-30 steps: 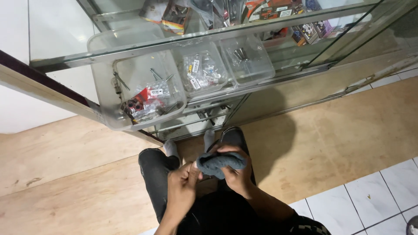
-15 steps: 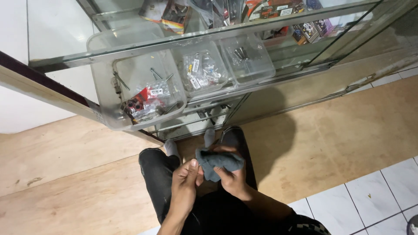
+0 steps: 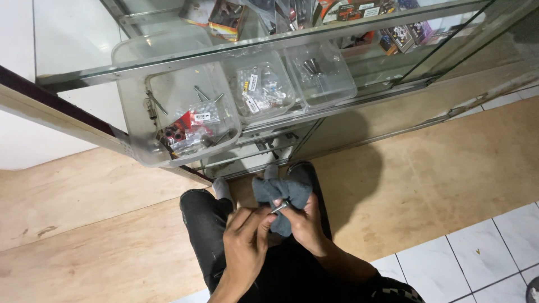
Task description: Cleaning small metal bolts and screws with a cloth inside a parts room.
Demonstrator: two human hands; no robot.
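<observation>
My right hand [image 3: 306, 224] grips a bunched grey cloth [image 3: 281, 193] over my lap. A small shiny metal part [image 3: 279, 208] pokes out of the cloth between my two hands. The fingertips of my left hand [image 3: 247, 241] pinch at that metal part and touch the cloth's lower edge. Both hands hover above my dark trousers [image 3: 205, 224], just in front of a glass display cabinet [image 3: 359, 90].
Three clear plastic tubs sit on the cabinet shelf: a large one [image 3: 185, 120] with bolts and red packets, a middle one [image 3: 263, 87] with small bagged parts, a right one [image 3: 320, 70] with metal pieces. Plywood floor [image 3: 426, 174] lies around me, white tiles [image 3: 483, 252] at right.
The cloth has been turned and bunched higher in my right hand. My left fingers have closed in on the small metal part now showing from the cloth.
</observation>
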